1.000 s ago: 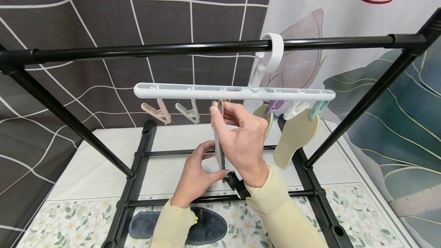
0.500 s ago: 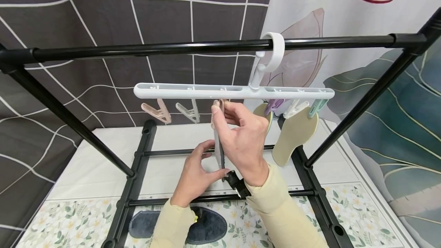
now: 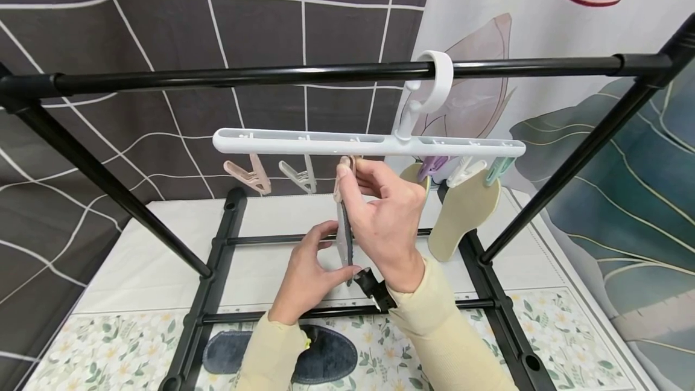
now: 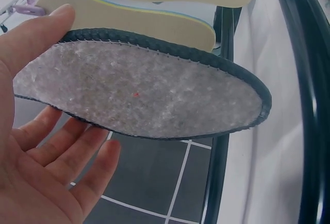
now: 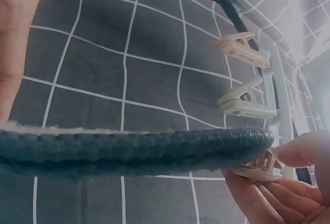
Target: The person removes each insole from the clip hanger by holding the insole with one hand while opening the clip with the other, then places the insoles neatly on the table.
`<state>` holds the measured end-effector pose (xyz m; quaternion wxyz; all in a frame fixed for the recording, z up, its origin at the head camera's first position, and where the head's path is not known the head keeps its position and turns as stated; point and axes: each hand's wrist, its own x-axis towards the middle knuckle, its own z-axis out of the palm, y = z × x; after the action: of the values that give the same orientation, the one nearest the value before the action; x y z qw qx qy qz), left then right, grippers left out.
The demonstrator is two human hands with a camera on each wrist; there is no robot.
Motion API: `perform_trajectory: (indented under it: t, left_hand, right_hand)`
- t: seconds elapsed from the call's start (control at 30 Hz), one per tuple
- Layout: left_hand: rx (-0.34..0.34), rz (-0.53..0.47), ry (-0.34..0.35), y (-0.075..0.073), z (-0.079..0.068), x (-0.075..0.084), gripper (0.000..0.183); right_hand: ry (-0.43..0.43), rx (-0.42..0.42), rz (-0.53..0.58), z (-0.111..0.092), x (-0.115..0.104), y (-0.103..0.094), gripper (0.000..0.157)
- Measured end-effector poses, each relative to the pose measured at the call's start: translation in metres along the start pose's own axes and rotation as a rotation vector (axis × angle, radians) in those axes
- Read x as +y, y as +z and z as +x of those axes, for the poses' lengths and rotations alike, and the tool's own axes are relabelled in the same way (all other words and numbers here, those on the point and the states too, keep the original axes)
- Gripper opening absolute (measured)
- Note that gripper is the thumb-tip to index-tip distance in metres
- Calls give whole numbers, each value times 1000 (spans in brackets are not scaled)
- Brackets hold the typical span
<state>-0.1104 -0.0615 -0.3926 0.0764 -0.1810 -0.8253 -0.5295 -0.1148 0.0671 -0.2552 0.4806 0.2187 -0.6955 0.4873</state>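
Note:
My left hand [image 3: 312, 276] holds a fuzzy grey insole [image 4: 154, 90] with a dark stitched rim, thumb on one long edge and fingers along the other. One end of the insole reaches up to a beige clothes clip [image 5: 258, 174], which my right hand [image 3: 388, 222] pinches between thumb and fingers. That clip hangs under a white hanger bar [image 3: 304, 142], close to its middle. In the right wrist view the insole's end overlaps the clip's mouth; the right hand largely hides the clip in the head view.
The hanger hooks over a black rack's top rail [image 3: 244, 77]. Left of the hands dangle a pink clip [image 3: 250, 175] and a pale clip [image 3: 301, 175]. To the right, a beige insole [image 3: 464, 216] hangs from a green clip [image 3: 498, 169]. A dark insole-shaped piece [image 3: 326, 355] lies below.
Both hands keep nearly the same place and grip. The grey insole has turned slightly, showing more of its dark rim, and the hanger bar has swung a little.

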Motion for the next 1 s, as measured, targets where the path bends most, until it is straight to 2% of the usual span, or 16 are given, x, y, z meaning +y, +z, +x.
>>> perform_trajectory:
  t: [0.37, 0.63, 0.77, 1.0]
  left_hand:
    - [16, 5, -12, -1, 0, 0, 75]
    - [16, 2, -53, -2, 0, 0, 78]
    - [17, 0, -44, -4, 0, -2, 78]
    - [59, 18, -62, -8, 0, -4, 78]
  right_hand:
    - [2, 6, -11, 0, 0, -1, 14]
    - [12, -1, -11, 0, 1, -1, 15]
    - [17, -2, 10, 0, 1, -1, 14]
    - [11, -3, 21, 1, 1, 1, 13]
